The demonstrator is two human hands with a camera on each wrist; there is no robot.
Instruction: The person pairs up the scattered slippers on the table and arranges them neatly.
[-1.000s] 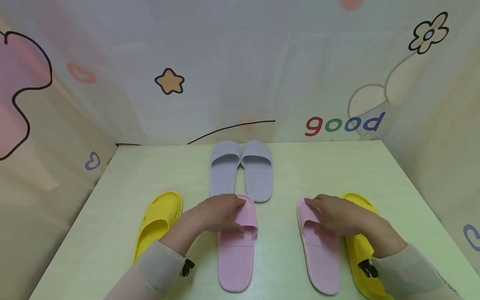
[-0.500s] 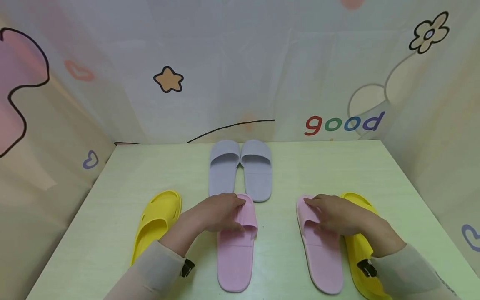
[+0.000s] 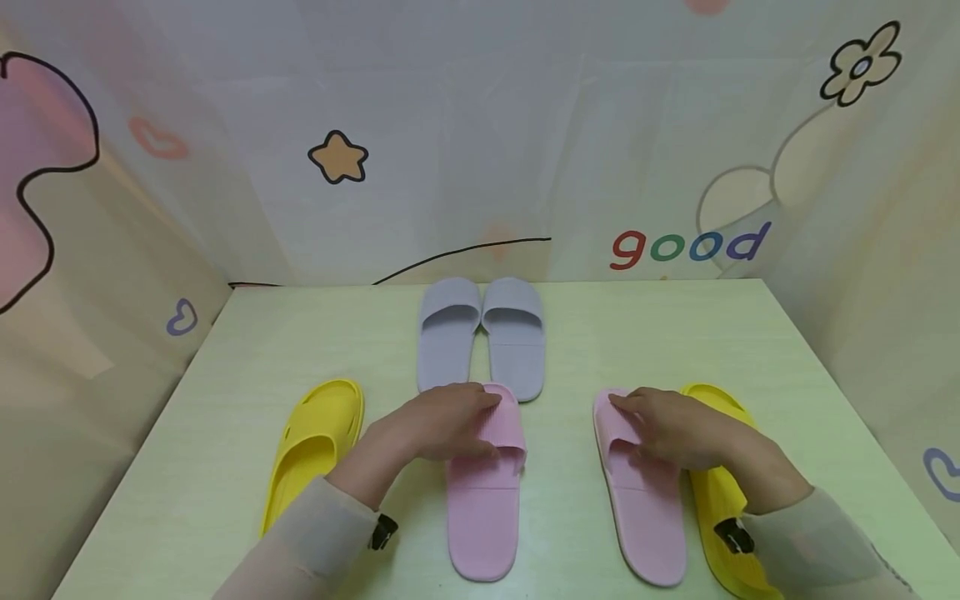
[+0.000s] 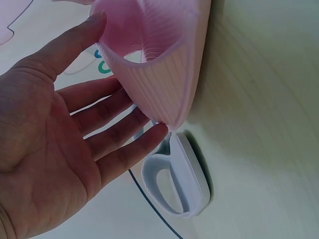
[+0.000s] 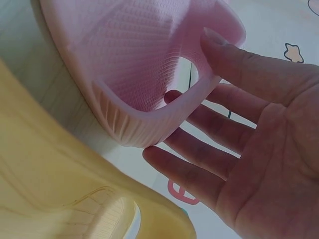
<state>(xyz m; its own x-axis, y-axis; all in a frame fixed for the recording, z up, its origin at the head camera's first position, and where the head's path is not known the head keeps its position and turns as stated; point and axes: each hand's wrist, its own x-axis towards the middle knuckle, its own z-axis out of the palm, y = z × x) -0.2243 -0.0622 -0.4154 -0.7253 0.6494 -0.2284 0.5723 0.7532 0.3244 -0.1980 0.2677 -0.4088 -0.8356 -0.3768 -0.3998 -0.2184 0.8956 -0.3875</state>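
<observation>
My left hand (image 3: 442,423) grips the strap of a pink slipper (image 3: 483,525) from its left side. The thumb sits at the strap's rear opening, while the other fingers reach along its outer side, as the left wrist view shows. Over on the right, my right hand (image 3: 675,429) holds the ribbed strap of the matching pink slipper (image 3: 648,533). Its thumb is at the strap's opening in the right wrist view, with the fingers on the outside. Both pink slippers lie on the table, toes pointing away.
A pair of grey-lilac slippers (image 3: 517,358) stands side by side at the back, just beyond the left pink slipper. One yellow slipper (image 3: 322,425) lies left of my left forearm. Another yellow slipper (image 3: 723,517) lies partly under my right wrist. A printed curtain (image 3: 480,125) encloses the table (image 3: 337,333).
My left hand has shifted the left pink slipper a little to the right, towards the other one. The right pink slipper's heel swung slightly right earlier; the right hand has barely moved.
</observation>
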